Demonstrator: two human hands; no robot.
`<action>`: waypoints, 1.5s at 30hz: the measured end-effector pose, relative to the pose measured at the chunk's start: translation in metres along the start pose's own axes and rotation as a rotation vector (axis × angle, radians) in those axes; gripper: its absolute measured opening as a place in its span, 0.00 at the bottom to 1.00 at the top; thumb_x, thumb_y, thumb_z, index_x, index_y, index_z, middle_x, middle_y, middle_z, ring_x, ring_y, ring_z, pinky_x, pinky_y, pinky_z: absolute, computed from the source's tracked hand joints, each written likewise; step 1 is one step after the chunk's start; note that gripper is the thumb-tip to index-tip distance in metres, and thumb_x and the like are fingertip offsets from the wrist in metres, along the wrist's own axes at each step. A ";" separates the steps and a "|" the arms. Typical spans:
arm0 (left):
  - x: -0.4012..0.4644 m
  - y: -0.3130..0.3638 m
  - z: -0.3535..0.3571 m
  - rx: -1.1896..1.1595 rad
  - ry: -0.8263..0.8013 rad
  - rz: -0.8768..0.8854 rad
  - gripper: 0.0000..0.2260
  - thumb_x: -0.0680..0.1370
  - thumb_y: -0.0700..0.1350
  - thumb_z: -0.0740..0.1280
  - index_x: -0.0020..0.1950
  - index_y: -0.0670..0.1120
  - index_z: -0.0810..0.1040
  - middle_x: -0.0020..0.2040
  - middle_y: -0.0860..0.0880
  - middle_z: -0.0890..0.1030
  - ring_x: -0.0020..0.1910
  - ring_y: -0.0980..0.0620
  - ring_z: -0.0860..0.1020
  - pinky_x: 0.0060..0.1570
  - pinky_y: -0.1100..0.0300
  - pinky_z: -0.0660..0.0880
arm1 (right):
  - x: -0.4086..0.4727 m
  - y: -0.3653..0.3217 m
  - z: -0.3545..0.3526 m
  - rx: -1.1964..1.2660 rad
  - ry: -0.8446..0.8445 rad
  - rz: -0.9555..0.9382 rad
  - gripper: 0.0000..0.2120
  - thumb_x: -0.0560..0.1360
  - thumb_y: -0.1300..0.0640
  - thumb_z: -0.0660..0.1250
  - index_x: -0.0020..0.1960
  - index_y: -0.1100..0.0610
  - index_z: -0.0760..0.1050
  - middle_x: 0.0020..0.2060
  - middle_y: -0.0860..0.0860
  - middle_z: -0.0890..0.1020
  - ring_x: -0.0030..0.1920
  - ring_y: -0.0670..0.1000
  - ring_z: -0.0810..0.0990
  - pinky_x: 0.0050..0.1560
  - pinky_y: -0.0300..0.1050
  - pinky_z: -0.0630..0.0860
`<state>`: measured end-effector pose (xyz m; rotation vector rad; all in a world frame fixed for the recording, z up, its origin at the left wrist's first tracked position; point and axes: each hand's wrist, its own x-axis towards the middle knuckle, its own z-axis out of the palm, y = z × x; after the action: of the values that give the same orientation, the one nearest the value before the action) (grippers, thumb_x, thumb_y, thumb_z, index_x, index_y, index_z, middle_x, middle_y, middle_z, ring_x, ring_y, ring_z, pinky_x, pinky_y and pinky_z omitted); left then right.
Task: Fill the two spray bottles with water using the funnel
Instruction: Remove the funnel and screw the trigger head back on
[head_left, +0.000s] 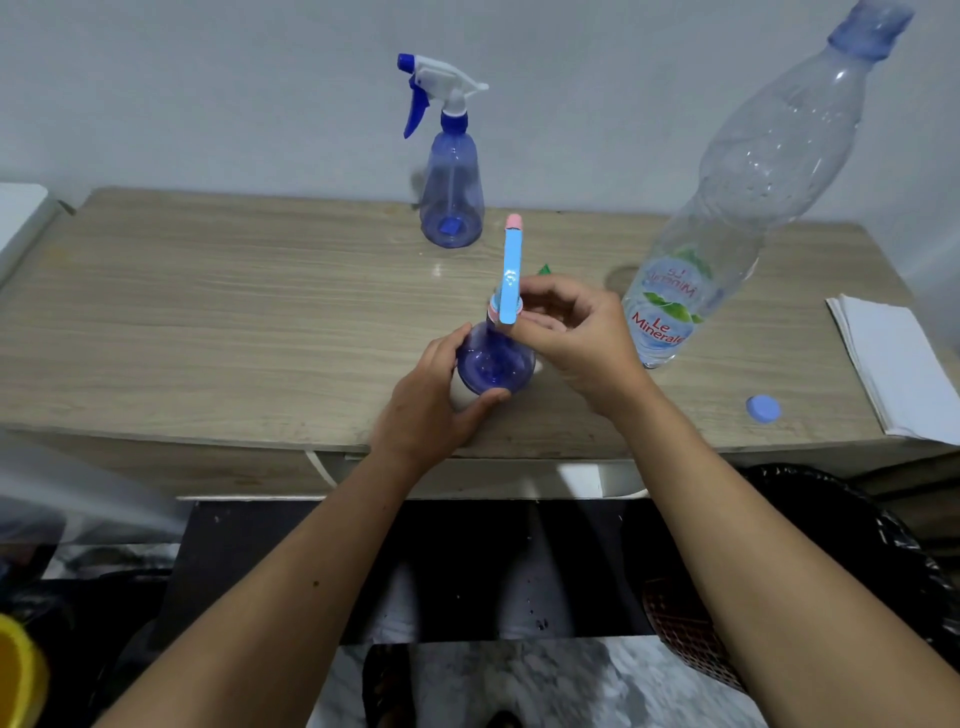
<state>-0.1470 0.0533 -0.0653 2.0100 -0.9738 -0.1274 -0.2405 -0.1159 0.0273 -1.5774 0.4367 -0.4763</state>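
A blue see-through spray bottle (493, 364) stands near the table's front edge, and my left hand (431, 410) is wrapped around its body. My right hand (576, 338) pinches the neck collar under its light-blue spray head (511, 270), which has a pink nozzle tip and points away from me. The second spray bottle (451, 202), with a white and blue trigger head fitted, stands upright at the back of the table. A small green piece (544, 269), perhaps the funnel, peeks out behind my right hand and is mostly hidden.
A tall clear water bottle (727, 234) with little water in it stands right of my hands. A loose blue cap (762, 408) lies near the front right edge. White paper sheets (898, 364) lie at the far right. The wooden table (208, 322) backs onto a wall.
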 end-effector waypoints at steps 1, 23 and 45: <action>0.000 0.000 0.000 0.000 0.003 0.003 0.37 0.76 0.59 0.78 0.80 0.45 0.70 0.73 0.48 0.77 0.69 0.51 0.78 0.67 0.53 0.77 | 0.000 0.000 0.000 -0.001 0.002 -0.002 0.15 0.71 0.69 0.80 0.56 0.62 0.83 0.51 0.57 0.89 0.53 0.54 0.88 0.59 0.47 0.84; 0.000 -0.001 0.000 -0.008 -0.008 -0.016 0.38 0.75 0.59 0.79 0.79 0.45 0.70 0.72 0.49 0.78 0.69 0.50 0.78 0.67 0.53 0.77 | 0.002 0.002 0.004 -0.042 -0.029 -0.038 0.15 0.72 0.70 0.79 0.58 0.63 0.83 0.49 0.56 0.87 0.49 0.46 0.86 0.53 0.39 0.82; 0.003 0.000 -0.001 -0.020 0.001 -0.042 0.40 0.72 0.59 0.81 0.78 0.45 0.72 0.70 0.49 0.79 0.66 0.54 0.78 0.67 0.51 0.78 | -0.006 0.009 0.015 -0.170 0.115 -0.102 0.16 0.74 0.64 0.79 0.61 0.62 0.84 0.52 0.52 0.89 0.53 0.48 0.88 0.58 0.46 0.84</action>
<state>-0.1444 0.0517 -0.0640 2.0131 -0.9265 -0.1587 -0.2371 -0.1011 0.0174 -1.7476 0.4962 -0.6240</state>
